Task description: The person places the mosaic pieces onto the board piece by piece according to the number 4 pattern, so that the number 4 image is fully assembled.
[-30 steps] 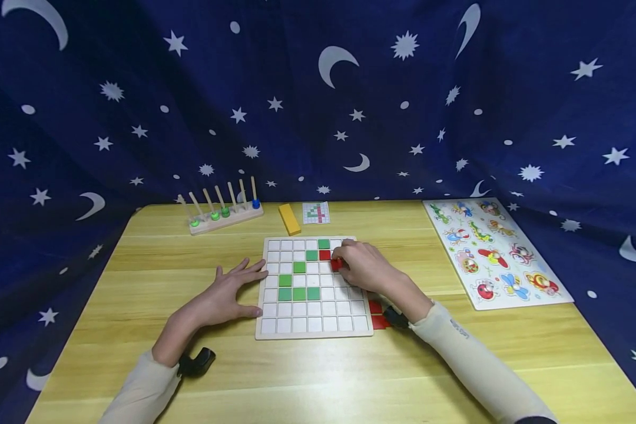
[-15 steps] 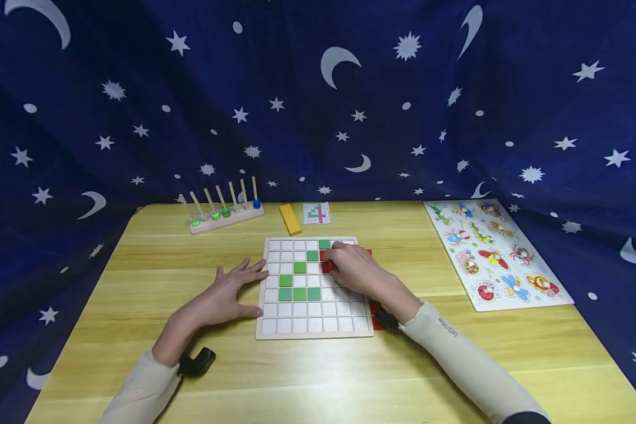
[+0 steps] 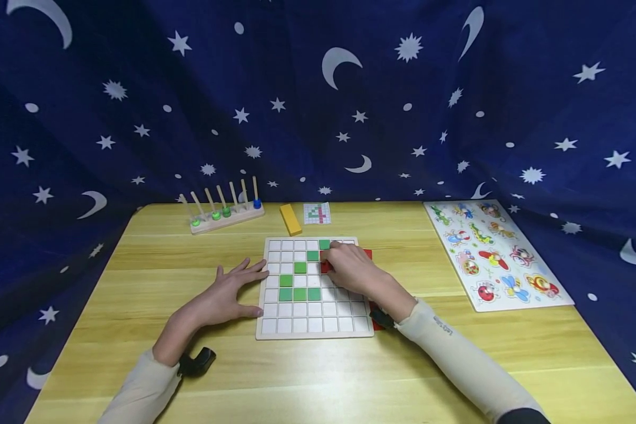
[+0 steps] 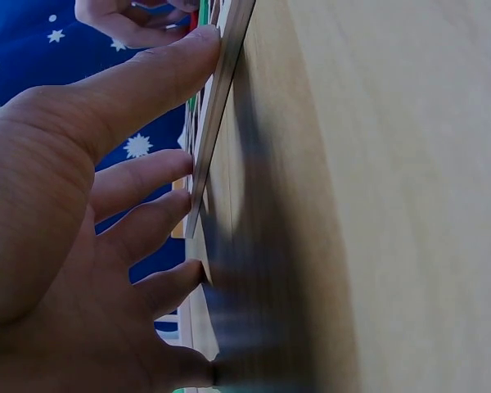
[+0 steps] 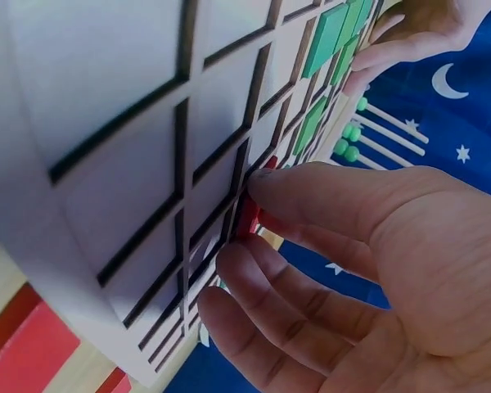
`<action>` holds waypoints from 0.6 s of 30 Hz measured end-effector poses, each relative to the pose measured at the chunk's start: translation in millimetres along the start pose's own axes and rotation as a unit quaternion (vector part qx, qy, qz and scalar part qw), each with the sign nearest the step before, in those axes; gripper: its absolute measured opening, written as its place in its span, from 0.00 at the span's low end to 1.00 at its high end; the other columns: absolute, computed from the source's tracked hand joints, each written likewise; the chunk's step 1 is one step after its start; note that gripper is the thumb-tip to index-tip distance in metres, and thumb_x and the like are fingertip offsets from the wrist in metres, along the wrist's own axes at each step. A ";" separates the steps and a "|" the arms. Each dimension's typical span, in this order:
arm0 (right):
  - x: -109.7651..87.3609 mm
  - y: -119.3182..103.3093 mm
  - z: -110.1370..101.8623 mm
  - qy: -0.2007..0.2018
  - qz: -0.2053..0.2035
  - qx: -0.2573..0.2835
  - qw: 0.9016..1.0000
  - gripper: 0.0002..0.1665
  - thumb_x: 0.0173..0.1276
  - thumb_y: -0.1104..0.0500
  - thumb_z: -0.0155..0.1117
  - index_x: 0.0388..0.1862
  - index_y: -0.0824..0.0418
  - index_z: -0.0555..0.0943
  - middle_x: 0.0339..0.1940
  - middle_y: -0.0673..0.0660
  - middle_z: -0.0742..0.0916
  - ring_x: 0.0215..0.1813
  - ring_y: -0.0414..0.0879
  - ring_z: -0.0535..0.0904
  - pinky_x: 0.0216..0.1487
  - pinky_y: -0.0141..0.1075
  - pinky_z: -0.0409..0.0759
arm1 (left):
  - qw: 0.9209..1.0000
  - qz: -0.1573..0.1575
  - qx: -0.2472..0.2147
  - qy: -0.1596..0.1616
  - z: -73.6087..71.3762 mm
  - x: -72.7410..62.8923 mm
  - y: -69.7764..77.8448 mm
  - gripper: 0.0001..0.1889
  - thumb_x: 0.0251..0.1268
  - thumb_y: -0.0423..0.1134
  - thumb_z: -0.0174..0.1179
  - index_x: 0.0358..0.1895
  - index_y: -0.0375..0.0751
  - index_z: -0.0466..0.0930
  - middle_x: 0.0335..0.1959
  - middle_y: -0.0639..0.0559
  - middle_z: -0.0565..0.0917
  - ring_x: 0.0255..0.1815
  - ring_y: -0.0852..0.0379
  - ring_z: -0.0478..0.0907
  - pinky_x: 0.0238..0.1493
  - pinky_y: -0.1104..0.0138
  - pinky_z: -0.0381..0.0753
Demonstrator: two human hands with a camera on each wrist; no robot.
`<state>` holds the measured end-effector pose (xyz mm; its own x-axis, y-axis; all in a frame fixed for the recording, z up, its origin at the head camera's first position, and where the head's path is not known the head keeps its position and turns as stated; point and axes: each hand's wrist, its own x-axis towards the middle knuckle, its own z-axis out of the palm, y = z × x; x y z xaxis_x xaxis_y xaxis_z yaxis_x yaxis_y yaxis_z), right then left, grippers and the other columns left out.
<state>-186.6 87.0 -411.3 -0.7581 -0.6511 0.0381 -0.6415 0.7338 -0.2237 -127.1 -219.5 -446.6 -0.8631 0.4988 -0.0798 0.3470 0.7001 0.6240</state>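
Note:
A white square grid board (image 3: pixel 318 336) lies on the table, with several green tiles (image 3: pixel 300 294) set in its cells along a diagonal and a short row. My right hand (image 3: pixel 352 270) is over the board's upper right part. Its thumb and fingers pinch a red square tile (image 5: pixel 247 214) right at a cell, just below the green tiles' upper end; the hand hides part of the tile from above. At the board's left edge, my left hand (image 3: pixel 227 296) rests with fingers spread, the thumb (image 4: pixel 159 78) touching the rim.
More red tiles (image 3: pixel 377 325) lie beside the board's right edge, partly under the right wrist. Behind stand a peg stand with beads (image 3: pixel 228 220), a yellow block (image 3: pixel 290 219) and a small pattern card (image 3: pixel 317 213). An insect puzzle board (image 3: pixel 495 256) lies at right.
My right hand has shifted a little left over the board, bringing the pinched red tile to the cell below another red tile. The left hand has stayed in place.

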 end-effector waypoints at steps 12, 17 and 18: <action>-16.4 19.4 -7.8 0.008 0.033 0.003 0.999 0.15 0.57 0.70 0.67 0.44 0.62 0.87 0.37 0.56 0.84 0.28 0.45 0.72 0.27 0.39 0.73 | 1.000 -0.003 0.000 -0.003 0.6 1.0 1.2 0.42 0.53 0.49 0.76 0.73 0.44 0.70 0.79 0.51 0.56 0.80 0.38 0.43 0.64 0.25 0.28; -24.0 34.3 -12.3 0.013 0.059 0.009 0.998 0.15 0.57 0.67 0.70 0.45 0.63 0.87 0.34 0.56 0.83 0.26 0.46 0.71 0.27 0.39 0.72 | 1.000 -0.008 -0.003 -0.003 0.5 0.3 2.0 0.42 0.53 0.48 0.76 0.73 0.44 0.70 0.79 0.51 0.56 0.80 0.38 0.43 0.64 0.26 0.27; -25.5 37.4 -12.8 0.016 0.062 0.009 0.998 0.15 0.57 0.67 0.71 0.45 0.63 0.87 0.34 0.56 0.82 0.26 0.46 0.71 0.27 0.39 0.72 | 1.000 -0.008 -0.004 -0.002 0.7 0.2 1.9 0.42 0.53 0.48 0.77 0.73 0.44 0.70 0.79 0.51 0.56 0.80 0.38 0.43 0.64 0.26 0.27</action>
<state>-192.7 133.5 -408.2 -0.8344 -0.5497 0.0396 -0.5413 0.8040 -0.2463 -126.3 -217.7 -445.9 -0.8667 0.4899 -0.0933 0.3302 0.7039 0.6289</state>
